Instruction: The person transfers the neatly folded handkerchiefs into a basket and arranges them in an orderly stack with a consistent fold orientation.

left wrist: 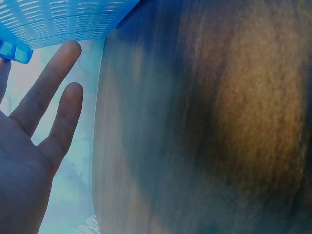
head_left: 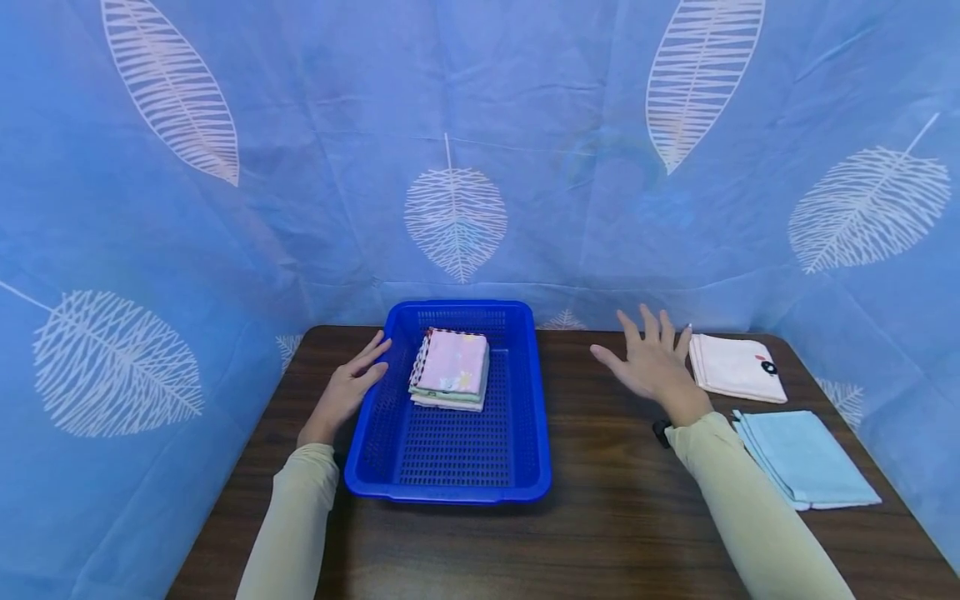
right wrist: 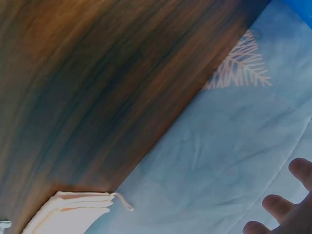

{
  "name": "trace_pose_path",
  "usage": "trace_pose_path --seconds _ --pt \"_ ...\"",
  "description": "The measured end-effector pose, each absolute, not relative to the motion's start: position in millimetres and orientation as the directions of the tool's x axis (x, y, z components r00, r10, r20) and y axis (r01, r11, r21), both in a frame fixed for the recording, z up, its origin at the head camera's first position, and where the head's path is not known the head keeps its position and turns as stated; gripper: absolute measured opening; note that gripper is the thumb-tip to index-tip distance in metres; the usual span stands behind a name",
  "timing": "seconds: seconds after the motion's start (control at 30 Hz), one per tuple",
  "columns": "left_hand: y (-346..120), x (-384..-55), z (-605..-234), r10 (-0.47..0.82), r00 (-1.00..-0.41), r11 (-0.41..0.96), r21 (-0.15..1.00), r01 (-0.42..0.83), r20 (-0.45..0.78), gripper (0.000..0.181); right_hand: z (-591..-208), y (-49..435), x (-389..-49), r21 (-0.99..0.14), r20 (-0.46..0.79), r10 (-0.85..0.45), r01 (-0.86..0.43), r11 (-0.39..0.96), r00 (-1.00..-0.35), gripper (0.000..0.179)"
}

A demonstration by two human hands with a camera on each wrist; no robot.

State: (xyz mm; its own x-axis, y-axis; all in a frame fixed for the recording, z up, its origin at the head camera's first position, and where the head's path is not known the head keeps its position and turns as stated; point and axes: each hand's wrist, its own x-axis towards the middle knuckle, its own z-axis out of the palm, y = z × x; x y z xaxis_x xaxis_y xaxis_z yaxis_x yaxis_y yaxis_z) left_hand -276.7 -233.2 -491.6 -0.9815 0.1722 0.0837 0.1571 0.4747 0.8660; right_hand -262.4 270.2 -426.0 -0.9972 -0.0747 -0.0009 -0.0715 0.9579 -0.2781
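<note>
My left hand [head_left: 349, 390] is at the left rim of a blue plastic basket [head_left: 450, 493], its fingers extended along the side. In the left wrist view its fingers [left wrist: 48, 87] are spread beside the slotted basket wall [left wrist: 73, 22]. Inside the basket lies a small stack of folded cloths, a pink patterned cloth [head_left: 453, 360] on top. My right hand [head_left: 651, 360] hovers over the table with fingers spread and nothing held. Nearest to it is a folded white cloth [head_left: 735, 367] with a black round mark, and a folded light blue cloth [head_left: 810, 457] lies closer to me.
The dark wood table [head_left: 615, 533] carries everything. A blue curtain [head_left: 570, 208] with white leaf prints hangs right behind the table and along both sides. In the right wrist view, the white cloth's folded corner [right wrist: 73, 214] shows near the table's back edge.
</note>
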Motion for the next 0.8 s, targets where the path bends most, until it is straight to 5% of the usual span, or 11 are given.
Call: trace_pose_path --seconds 0.8 --pt "-231.9 -276.1 -487.7 0.168 -0.983 0.481 0.865 0.146 0.073 0.050 -444.4 325.0 -245.1 -0.282 -0.006 -0.007 -0.005 0.959 -1.000 0.098"
